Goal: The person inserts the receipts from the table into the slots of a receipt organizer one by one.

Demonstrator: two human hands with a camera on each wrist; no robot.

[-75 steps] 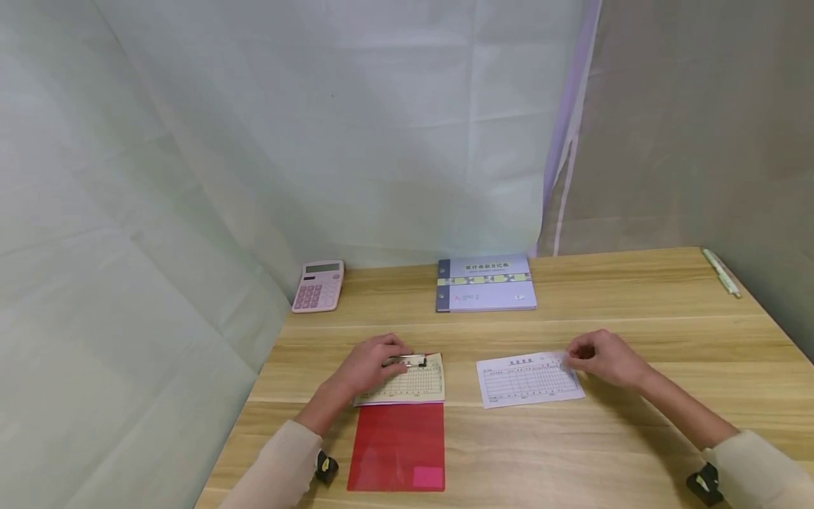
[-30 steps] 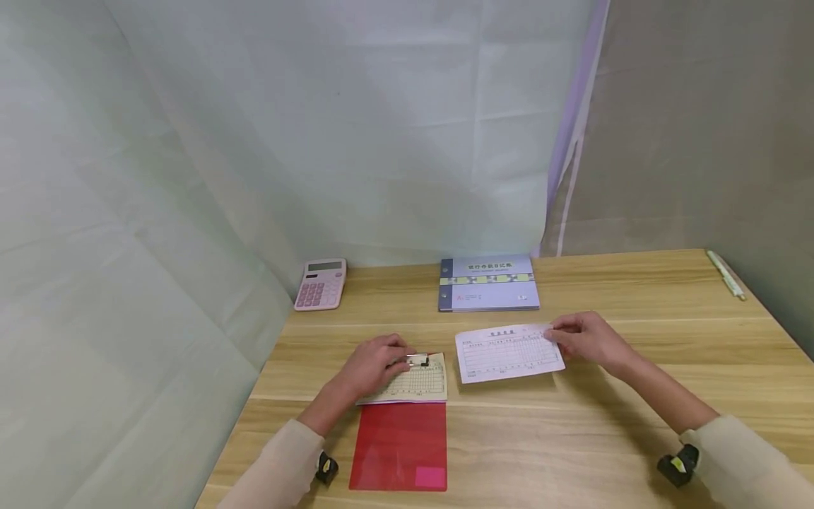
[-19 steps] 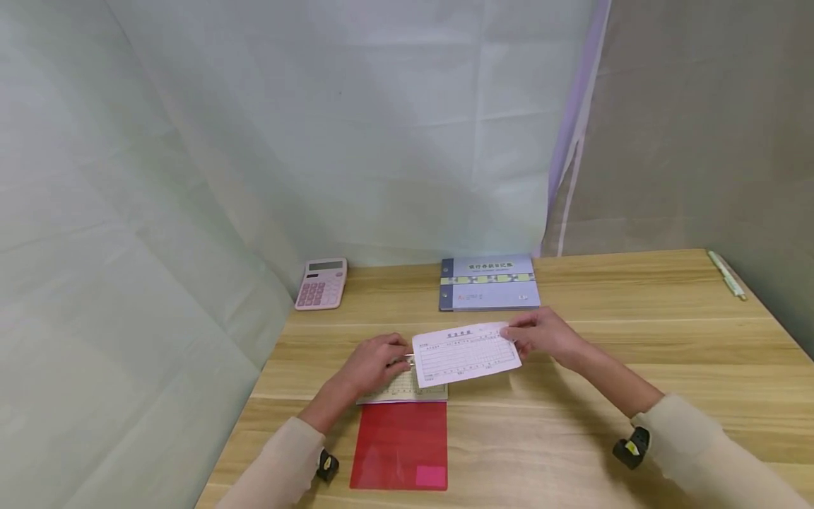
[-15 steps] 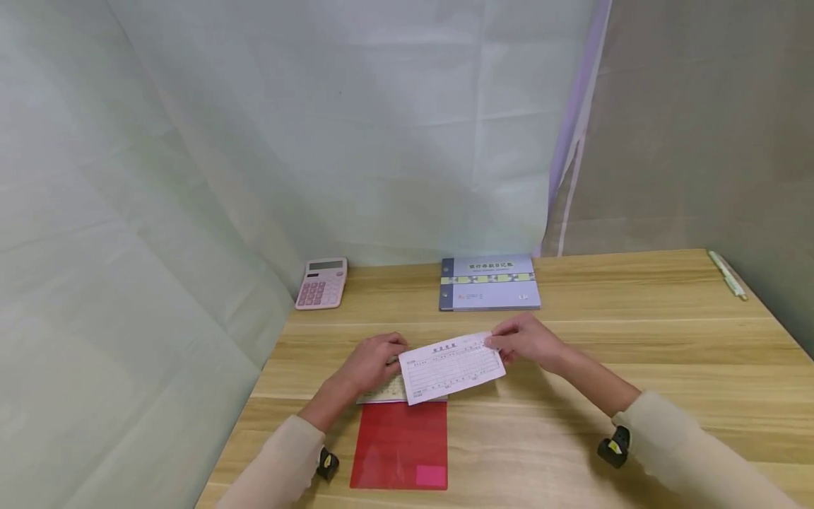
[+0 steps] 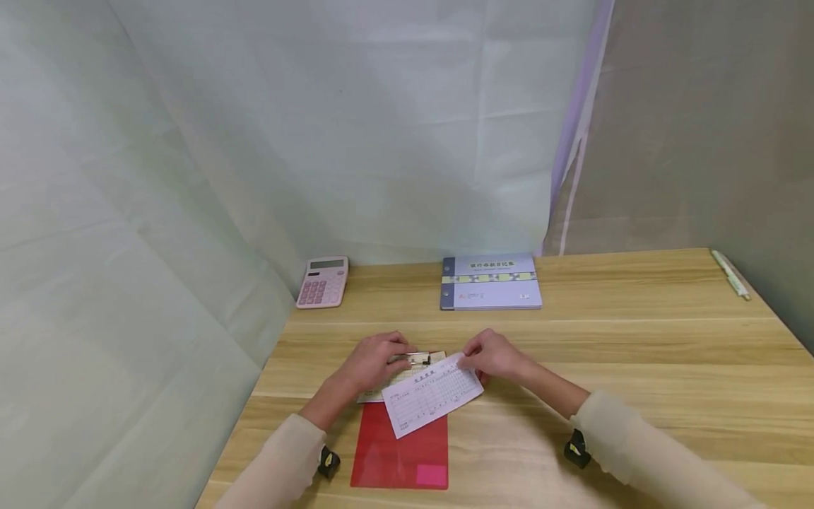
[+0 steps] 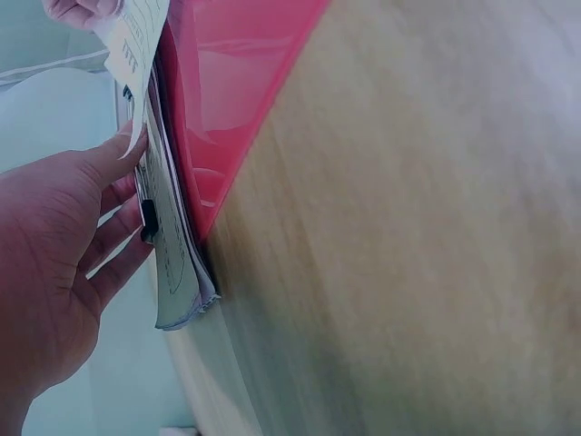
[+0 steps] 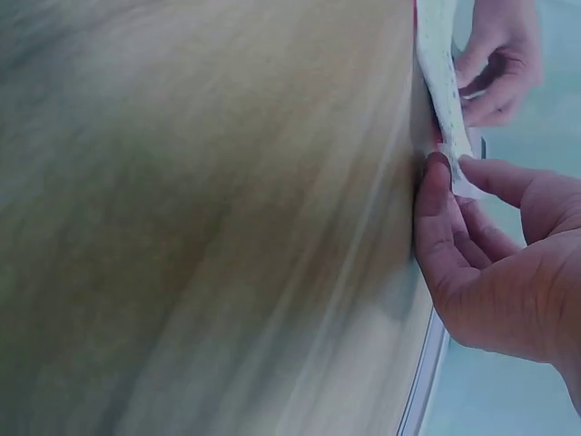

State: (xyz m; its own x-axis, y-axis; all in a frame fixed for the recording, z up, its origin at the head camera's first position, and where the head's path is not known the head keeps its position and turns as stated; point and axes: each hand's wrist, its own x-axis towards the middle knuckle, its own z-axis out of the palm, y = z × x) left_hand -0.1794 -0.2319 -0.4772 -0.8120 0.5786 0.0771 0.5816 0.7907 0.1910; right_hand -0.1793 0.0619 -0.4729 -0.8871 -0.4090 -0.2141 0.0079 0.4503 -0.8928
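Observation:
A red clipboard [image 5: 399, 456] lies on the table in the head view, with cream printed forms [image 6: 174, 277] under its metal clip [image 5: 421, 358]. My left hand [image 5: 375, 362] grips that clip at the board's top edge, thumb on the near side and fingers beyond, as the left wrist view shows. My right hand [image 5: 499, 355] pinches a white printed form slip [image 5: 432, 397] by its upper right corner, between thumb and fingers [image 7: 436, 177]. The slip slants over the forms and the upper part of the red board, hiding much of the forms. Its left end is near my left hand.
A pink calculator [image 5: 323, 282] stands at the back left of the wooden table [image 5: 604, 396]. Behind the clipboard lies a blue-grey account book [image 5: 491, 283]. At the far right edge is a white pen [image 5: 730, 274]. Pale cloth [image 5: 381, 141] hangs behind the table.
My right hand has lifted the white slip off the table and carried it left, then lower, over the clipboard, tilting it. My left hand has stayed at the clip.

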